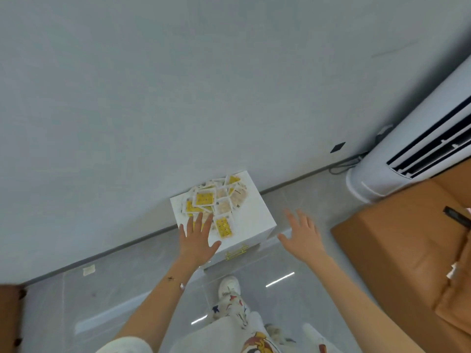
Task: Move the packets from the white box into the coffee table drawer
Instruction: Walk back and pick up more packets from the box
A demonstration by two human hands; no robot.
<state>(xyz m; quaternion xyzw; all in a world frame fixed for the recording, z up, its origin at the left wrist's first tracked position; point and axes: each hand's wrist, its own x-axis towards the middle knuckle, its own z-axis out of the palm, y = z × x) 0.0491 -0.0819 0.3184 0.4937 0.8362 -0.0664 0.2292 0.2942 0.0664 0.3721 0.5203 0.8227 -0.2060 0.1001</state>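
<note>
A white box (254, 212) with a gold handle on its front stands on the floor against the wall. Several yellow and pale packets (211, 200) lie in a loose heap on its top. My left hand (197, 239) is spread flat over the near left part of the box, fingertips at the edge of the heap, holding nothing. My right hand (303, 236) hovers open to the right of the box, fingers apart and empty. No coffee table drawer is in view.
A brown cardboard box (397, 250) sits on the floor to the right. Behind it stands a white floor air conditioner (407, 154) with its cable along the baseboard. My feet in white shoes (229, 286) stand just before the white box.
</note>
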